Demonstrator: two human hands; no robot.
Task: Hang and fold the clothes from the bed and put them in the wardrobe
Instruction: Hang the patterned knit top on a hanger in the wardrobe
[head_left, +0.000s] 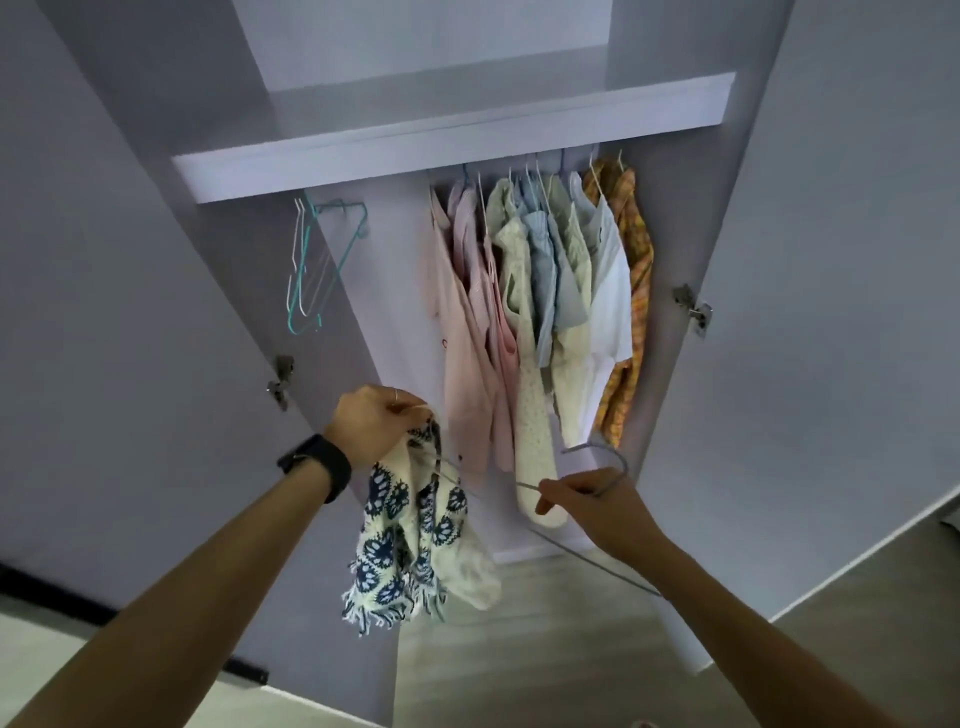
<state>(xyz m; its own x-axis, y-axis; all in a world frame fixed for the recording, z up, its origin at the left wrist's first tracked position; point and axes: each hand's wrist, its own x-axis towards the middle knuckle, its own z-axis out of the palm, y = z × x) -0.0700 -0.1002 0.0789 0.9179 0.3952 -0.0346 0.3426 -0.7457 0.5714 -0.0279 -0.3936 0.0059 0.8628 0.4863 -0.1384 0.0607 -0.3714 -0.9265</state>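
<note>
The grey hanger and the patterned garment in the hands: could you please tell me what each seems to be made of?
The grey hanger: thin, smoothly bent rod with a matte finish, probably coated metal wire. The patterned garment: soft cream knit or crochet with navy motifs and a fringed hem, likely yarn; fibre unclear.

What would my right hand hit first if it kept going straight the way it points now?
Probably the long cream garment hanging in the wardrobe, just beyond the right hand, which grips the grey hanger. Depth is unclear from this one view, so some gap may remain.
</note>
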